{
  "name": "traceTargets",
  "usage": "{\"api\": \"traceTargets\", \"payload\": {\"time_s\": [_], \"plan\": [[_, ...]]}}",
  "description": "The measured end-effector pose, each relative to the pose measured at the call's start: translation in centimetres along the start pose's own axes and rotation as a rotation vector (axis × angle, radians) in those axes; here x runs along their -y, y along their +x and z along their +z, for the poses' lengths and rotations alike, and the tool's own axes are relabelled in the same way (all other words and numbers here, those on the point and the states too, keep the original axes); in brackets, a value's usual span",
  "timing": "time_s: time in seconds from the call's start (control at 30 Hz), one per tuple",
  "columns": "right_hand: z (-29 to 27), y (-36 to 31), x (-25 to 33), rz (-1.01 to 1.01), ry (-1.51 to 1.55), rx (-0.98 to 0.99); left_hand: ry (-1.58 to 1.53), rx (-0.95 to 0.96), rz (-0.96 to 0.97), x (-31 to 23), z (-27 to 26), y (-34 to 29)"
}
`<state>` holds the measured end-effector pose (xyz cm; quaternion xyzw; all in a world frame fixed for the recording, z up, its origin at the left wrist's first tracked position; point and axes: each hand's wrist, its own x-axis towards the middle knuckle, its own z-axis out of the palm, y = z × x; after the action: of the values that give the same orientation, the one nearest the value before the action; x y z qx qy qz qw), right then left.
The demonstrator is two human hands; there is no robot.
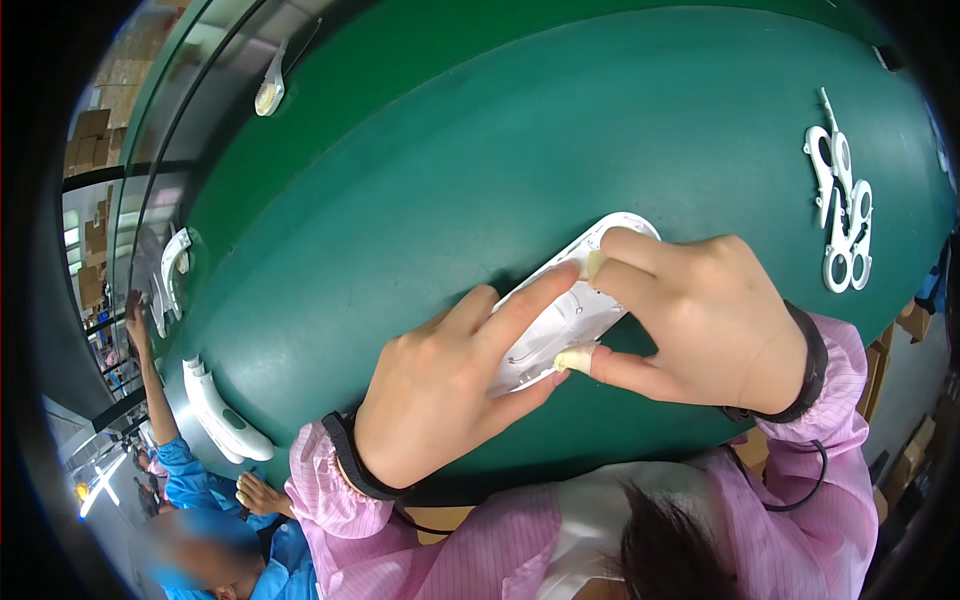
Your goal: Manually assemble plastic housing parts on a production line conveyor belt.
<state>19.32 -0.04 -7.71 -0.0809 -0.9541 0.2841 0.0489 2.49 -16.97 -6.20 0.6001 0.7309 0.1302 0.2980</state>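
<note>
A long white plastic housing shell [562, 335], hollow side up, is held above the green work surface between my two hands. My left hand [435, 385] grips its near left end, thumb at the lower edge and index finger reaching over the inside. My right hand [700, 320] pinches the shell from the other side, with pale yellow coverings on the thumb and one finger. The fingertips of my right hand press at the rim and inside. Thin curved lines and small raised details show within the shell; part of it is hidden under my fingers.
White plastic parts with round loops [842, 200] lie on the green table [400, 170] at the right. A white curved handle-shaped device [220, 415] lies at the left, with white pieces [172, 275] beyond it. A co-worker in blue [200, 480] reaches in at the left.
</note>
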Motion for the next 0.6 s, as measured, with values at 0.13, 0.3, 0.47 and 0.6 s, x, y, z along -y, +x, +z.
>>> {"api": "traceTargets", "payload": {"time_s": [0.13,0.3,0.47,0.6], "plan": [[-0.9,-0.5,-0.1,-0.014,-0.010,0.073,0.058,0.025,-0.023,-0.4,-0.4,0.0],[-0.8,-1.2,-1.0,-0.072,0.018,0.014,0.024,0.017,-0.010,0.0,-0.5,0.2],[0.6,-1.3,-0.4,-0.002,-0.060,-0.125,0.007,0.015,-0.004,0.3,-0.5,0.1],[0.2,-1.3,-0.9,0.090,0.089,-0.095,0.005,0.041,-0.004,0.3,-0.6,0.4]]}}
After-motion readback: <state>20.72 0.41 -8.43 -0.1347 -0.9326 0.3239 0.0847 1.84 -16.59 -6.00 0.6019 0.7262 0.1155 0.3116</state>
